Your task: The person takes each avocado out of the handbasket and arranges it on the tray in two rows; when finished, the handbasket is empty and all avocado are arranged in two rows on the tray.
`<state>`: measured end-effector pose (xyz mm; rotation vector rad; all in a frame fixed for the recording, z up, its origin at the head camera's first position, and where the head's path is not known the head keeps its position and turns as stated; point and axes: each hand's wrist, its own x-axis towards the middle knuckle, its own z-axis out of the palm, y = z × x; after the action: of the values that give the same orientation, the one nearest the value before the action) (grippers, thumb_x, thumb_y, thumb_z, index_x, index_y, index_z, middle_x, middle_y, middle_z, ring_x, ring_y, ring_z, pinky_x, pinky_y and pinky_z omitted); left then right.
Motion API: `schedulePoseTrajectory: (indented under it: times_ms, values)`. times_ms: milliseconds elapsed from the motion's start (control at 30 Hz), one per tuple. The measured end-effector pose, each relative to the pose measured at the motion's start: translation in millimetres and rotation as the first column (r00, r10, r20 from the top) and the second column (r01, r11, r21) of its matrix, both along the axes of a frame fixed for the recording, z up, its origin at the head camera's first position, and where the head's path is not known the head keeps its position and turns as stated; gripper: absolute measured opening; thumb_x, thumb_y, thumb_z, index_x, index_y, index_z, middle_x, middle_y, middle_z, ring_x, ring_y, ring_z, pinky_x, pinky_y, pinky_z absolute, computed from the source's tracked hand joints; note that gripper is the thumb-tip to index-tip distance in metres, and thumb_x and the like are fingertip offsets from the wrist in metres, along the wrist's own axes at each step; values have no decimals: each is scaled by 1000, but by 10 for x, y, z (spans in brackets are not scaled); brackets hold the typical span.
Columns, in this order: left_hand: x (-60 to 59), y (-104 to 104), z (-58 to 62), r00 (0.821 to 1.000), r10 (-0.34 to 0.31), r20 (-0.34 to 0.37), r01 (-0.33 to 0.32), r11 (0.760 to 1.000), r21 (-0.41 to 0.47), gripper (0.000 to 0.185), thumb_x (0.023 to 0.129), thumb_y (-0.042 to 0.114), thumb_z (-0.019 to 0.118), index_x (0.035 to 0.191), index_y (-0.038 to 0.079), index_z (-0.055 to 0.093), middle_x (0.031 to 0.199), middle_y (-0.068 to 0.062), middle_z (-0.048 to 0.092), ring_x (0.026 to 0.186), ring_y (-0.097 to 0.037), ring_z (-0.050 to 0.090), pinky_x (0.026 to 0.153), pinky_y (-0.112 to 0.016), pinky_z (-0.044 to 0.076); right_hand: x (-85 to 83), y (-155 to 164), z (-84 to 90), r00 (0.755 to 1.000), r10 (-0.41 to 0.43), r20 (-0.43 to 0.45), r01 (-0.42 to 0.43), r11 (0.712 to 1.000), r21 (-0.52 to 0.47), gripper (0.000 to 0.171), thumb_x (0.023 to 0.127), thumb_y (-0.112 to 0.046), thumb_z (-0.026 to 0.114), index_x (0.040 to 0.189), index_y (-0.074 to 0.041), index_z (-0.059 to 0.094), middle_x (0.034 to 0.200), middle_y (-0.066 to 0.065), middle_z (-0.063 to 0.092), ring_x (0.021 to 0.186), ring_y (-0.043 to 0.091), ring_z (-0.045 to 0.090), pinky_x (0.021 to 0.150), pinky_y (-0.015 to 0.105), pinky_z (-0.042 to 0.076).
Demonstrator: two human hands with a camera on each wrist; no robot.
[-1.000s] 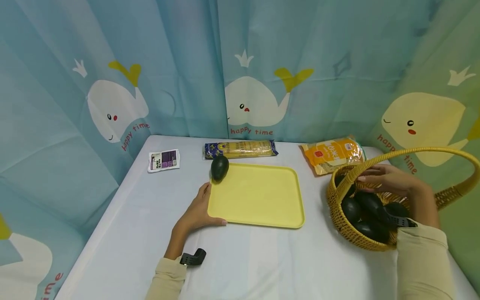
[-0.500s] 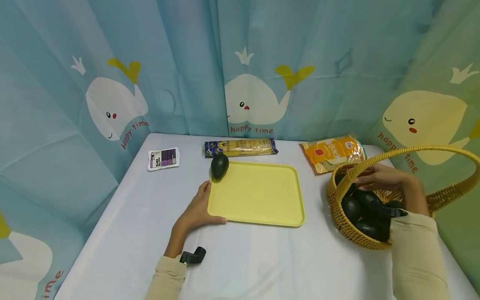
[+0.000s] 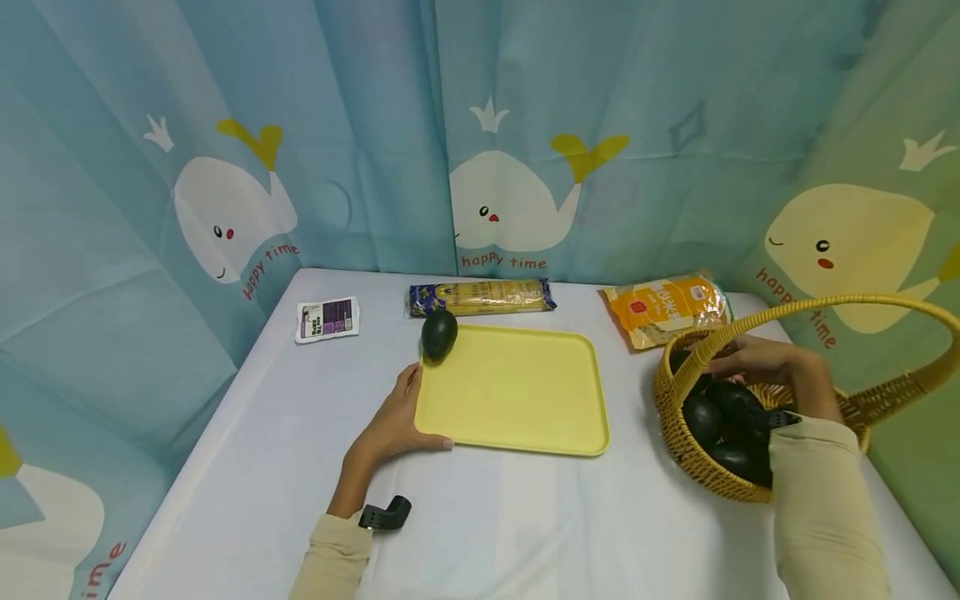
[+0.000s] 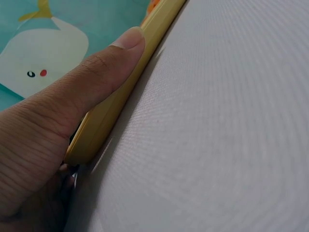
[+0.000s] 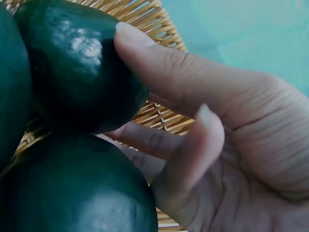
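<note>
A dark green avocado (image 3: 438, 335) lies at the far left corner of a yellow tray (image 3: 517, 392). My left hand (image 3: 405, 417) rests against the tray's near left corner. Its fingers lie along the left side and its thumb (image 4: 96, 72) along the front rim (image 4: 125, 101). At the right a wicker basket (image 3: 671, 433) holds several more avocados (image 3: 720, 408). My right hand (image 3: 765, 362) reaches inside it under the handle. There the thumb lies on one avocado (image 5: 72, 63) and a finger curls beneath it. Another avocado (image 5: 72, 188) sits just below.
Along the back of the white table lie a pack of spaghetti (image 3: 480, 297), an orange bag (image 3: 663, 310) and a small white and purple packet (image 3: 327, 319). The basket's tall handle (image 3: 825, 304) arches over my right hand. Whale-print curtains close in the table.
My right hand has sunk a little deeper into the basket, with the forearm drawing in. The left hand, the tray and its avocado have not moved.
</note>
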<state>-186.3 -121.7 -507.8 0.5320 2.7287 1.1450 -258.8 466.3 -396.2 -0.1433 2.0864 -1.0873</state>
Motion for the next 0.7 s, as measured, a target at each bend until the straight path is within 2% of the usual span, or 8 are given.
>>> schedulePoseTrajectory:
  times_ms: [67,133,233,300,367,433,700]
  values:
    - [2,3,-2,1000,2,-1,-2,1000,4,140,58,54,89,158,7,3,162,-15,9,146,-37,26,114,-50,33,-5,-25,6,1000,2,-20,-1,998,63,52,100,-22,55,146,-4,38,121,-9,59,102,8,57,78,26,50]
    - [1,4,-12,1000,3,-2,-3,1000,4,140,58,54,89,158,8,3,162,-14,9,145,-37,27,114,-50,33,-7,-58,9,999,15,-37,-11,993,119,64,98,-24,58,149,4,30,130,3,56,106,15,55,77,29,48]
    - [-5,1,-32,1000,7,-14,-7,1000,16,140,57,54,89,158,9,4,162,-14,10,144,-37,29,113,-51,35,-7,-105,11,998,48,-37,-41,985,165,73,97,-28,59,151,7,23,145,26,41,124,36,48,90,43,48]
    - [-9,-1,-41,1000,9,-21,-9,1000,19,140,57,55,89,158,10,4,162,-14,10,144,-37,30,112,-51,35,-8,-125,4,997,70,-30,-64,983,175,77,97,-29,59,151,8,19,151,35,26,135,50,34,99,58,42]
    - [-13,-2,-46,1000,12,-28,-11,1000,27,140,56,55,90,158,10,5,162,-14,11,144,-37,30,112,-52,36,-17,-132,-7,996,85,-20,-80,982,171,79,97,-28,59,151,10,16,154,37,17,140,56,19,101,69,35]
    - [-13,-3,-46,1000,13,-26,-12,1000,28,140,56,55,90,158,10,5,162,-13,11,144,-37,30,112,-52,35,-26,-132,-24,997,77,-9,-74,983,166,79,97,-27,59,151,10,14,154,38,14,141,57,15,101,72,32]
    - [-4,-2,-38,1000,6,-9,-6,1000,14,140,57,56,89,158,8,4,162,-14,9,145,-37,27,114,-51,34,-26,-105,-111,999,31,-17,-28,991,131,80,96,-25,61,151,10,14,154,35,17,141,52,19,108,65,31]
